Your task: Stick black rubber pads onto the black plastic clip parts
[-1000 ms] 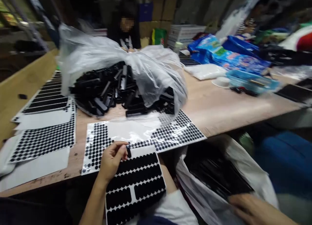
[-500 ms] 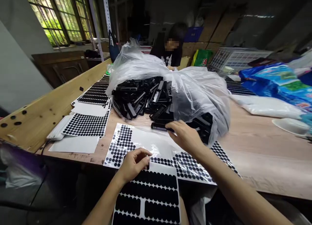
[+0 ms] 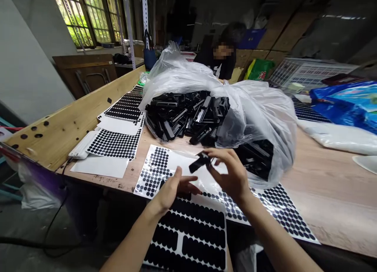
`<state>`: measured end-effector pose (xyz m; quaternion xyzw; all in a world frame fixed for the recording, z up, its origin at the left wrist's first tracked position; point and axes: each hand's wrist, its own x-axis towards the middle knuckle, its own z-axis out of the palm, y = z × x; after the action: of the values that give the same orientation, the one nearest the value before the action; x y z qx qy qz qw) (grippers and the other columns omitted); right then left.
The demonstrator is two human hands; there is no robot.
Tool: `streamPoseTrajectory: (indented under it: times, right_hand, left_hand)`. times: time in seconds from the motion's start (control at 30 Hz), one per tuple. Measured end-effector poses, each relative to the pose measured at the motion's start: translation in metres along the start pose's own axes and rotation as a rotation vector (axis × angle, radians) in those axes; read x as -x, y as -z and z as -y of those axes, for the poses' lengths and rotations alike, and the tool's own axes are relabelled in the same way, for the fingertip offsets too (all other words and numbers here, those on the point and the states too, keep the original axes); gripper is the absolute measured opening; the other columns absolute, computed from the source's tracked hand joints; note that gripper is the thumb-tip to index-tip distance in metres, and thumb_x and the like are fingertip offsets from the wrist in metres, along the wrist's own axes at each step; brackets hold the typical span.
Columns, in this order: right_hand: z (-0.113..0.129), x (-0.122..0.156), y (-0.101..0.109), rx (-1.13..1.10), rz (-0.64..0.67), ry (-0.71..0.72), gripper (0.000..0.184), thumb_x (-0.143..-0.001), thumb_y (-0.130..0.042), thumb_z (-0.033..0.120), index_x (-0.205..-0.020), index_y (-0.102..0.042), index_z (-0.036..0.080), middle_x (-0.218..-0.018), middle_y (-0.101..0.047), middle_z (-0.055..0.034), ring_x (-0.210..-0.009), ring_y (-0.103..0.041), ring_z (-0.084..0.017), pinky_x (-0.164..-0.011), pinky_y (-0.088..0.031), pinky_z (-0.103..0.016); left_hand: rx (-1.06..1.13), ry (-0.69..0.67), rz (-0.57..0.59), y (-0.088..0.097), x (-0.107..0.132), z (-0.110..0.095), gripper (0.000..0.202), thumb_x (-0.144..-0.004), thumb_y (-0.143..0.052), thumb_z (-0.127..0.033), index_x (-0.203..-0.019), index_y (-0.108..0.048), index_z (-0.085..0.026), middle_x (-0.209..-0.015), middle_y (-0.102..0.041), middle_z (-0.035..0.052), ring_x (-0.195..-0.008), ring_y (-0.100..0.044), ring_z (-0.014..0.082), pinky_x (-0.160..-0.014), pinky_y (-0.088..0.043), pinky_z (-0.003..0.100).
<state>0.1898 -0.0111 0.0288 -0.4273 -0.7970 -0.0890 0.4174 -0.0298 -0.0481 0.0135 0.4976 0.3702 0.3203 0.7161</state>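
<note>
My right hand (image 3: 232, 173) pinches a small black plastic part (image 3: 199, 163) between thumb and fingers, raised above the table edge and tilted. Close by on the left, my left hand (image 3: 169, 189) has its thumb up and fingers apart, without touching that part. A small dark patch shows under its fingers; I cannot tell what it is. Beneath my hands lies a white sheet with rows of black scalloped stickers (image 3: 203, 234). Behind it is a glossy sheet of round black dots (image 3: 156, 166), partly bare. Many similar black parts (image 3: 182, 114) spill from a clear plastic bag (image 3: 262, 103).
More dot sheets (image 3: 114, 142) and a white flat device (image 3: 84, 145) lie at left beside a wooden side board (image 3: 79, 103). Across the table is a person in dark clothes (image 3: 228, 65). A white packet (image 3: 338, 136) and blue bag (image 3: 347, 103) lie at right.
My right hand has lifted a black part off the table and brought it towards my left hand. My left hand has opened from a pinch. The view has shifted left.
</note>
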Motion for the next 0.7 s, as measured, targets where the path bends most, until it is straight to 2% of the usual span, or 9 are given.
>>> streamPoseTrajectory:
  times: [0.07,0.1,0.2,0.3,0.43,0.5,0.6,0.67,0.7]
  right_hand:
    - [0.027,0.014,0.001,-0.085,-0.078,0.158,0.037,-0.091,-0.067,0.008,-0.122,-0.057,0.027,-0.114,-0.077,-0.0098,-0.095,-0.070,-0.024,-0.077,-0.062,-0.041]
    - [0.038,0.019,0.000,-0.114,-0.098,0.210,0.039,-0.090,-0.067,0.006,-0.122,-0.058,0.026,-0.115,-0.078,-0.0102,-0.095,-0.071,-0.024,-0.077,-0.062,-0.041]
    - [0.057,0.031,-0.006,-0.127,-0.066,0.215,0.037,-0.091,-0.064,0.003,-0.121,-0.059,0.025,-0.117,-0.077,-0.0123,-0.098,-0.070,-0.024,-0.078,-0.063,-0.041]
    - [0.057,0.036,-0.008,-0.130,0.009,0.151,0.040,-0.092,-0.060,0.002,-0.126,-0.059,0.024,-0.117,-0.075,-0.0128,-0.103,-0.071,-0.024,-0.083,-0.064,-0.041]
    - [0.042,0.040,-0.004,-0.131,0.089,0.083,0.036,-0.094,-0.057,0.003,-0.123,-0.062,0.024,-0.117,-0.073,-0.0114,-0.104,-0.074,-0.022,-0.087,-0.065,-0.038]
    - [0.030,0.041,-0.004,-0.137,0.061,-0.018,0.034,-0.095,-0.057,0.007,-0.123,-0.064,0.025,-0.117,-0.073,-0.0101,-0.107,-0.074,-0.023,-0.089,-0.065,-0.038]
    - [0.009,0.042,-0.005,-0.143,0.013,-0.357,0.029,-0.095,-0.058,0.019,-0.123,-0.065,0.024,-0.114,-0.075,-0.0095,-0.097,-0.075,-0.024,-0.083,-0.067,-0.042]
    - [-0.001,0.041,-0.006,-0.100,0.049,-0.546,0.030,-0.092,-0.058,0.026,-0.121,-0.067,0.021,-0.118,-0.074,-0.0129,-0.095,-0.075,-0.028,-0.081,-0.066,-0.048]
    - [-0.002,0.040,-0.006,-0.059,0.068,-0.591,0.032,-0.091,-0.057,0.029,-0.120,-0.068,0.019,-0.123,-0.072,-0.0155,-0.102,-0.073,-0.032,-0.086,-0.064,-0.054]
  left_hand:
    - [0.169,0.031,0.040,0.000,-0.006,0.002,0.096,-0.090,-0.023,-0.089,-0.105,-0.077,-0.011,-0.091,-0.077,0.0133,-0.100,-0.071,0.0297,-0.099,-0.047,0.045]
    - [0.238,0.030,0.056,0.000,-0.008,0.002,0.092,-0.088,-0.031,-0.090,-0.100,-0.076,-0.011,-0.089,-0.077,0.0130,-0.096,-0.072,0.0284,-0.093,-0.049,0.042]
    - [0.404,-0.021,-0.040,-0.002,-0.009,0.005,0.061,-0.083,-0.069,-0.072,-0.098,-0.071,-0.013,-0.089,-0.076,0.0083,-0.082,-0.070,0.0199,-0.075,-0.051,0.029]
    - [0.473,-0.054,-0.167,-0.003,-0.008,0.009,0.053,-0.076,-0.087,-0.053,-0.104,-0.062,-0.016,-0.089,-0.075,0.0052,-0.073,-0.070,0.0159,-0.068,-0.053,0.025]
    - [0.460,-0.060,-0.163,-0.002,-0.009,0.013,0.059,-0.077,-0.085,-0.055,-0.107,-0.050,-0.018,-0.090,-0.076,0.0078,-0.068,-0.074,0.0202,-0.063,-0.058,0.030]
    - [0.435,-0.066,-0.152,0.000,-0.008,0.014,0.059,-0.080,-0.083,-0.055,-0.109,-0.047,-0.019,-0.096,-0.077,0.0106,-0.067,-0.074,0.0196,-0.061,-0.059,0.030]
    - [0.382,-0.085,-0.118,0.003,-0.006,0.014,0.055,-0.085,-0.079,-0.051,-0.115,-0.048,-0.017,-0.102,-0.078,0.0136,-0.060,-0.070,0.0141,-0.054,-0.055,0.024]
    - [0.332,-0.106,-0.105,0.003,-0.005,0.015,0.052,-0.087,-0.077,-0.049,-0.118,-0.051,-0.016,-0.101,-0.078,0.0138,-0.055,-0.066,0.0110,-0.049,-0.051,0.021]
    - [0.302,-0.118,-0.104,0.002,-0.004,0.015,0.050,-0.087,-0.076,-0.048,-0.118,-0.053,-0.016,-0.102,-0.078,0.0141,-0.053,-0.064,0.0102,-0.048,-0.049,0.020]
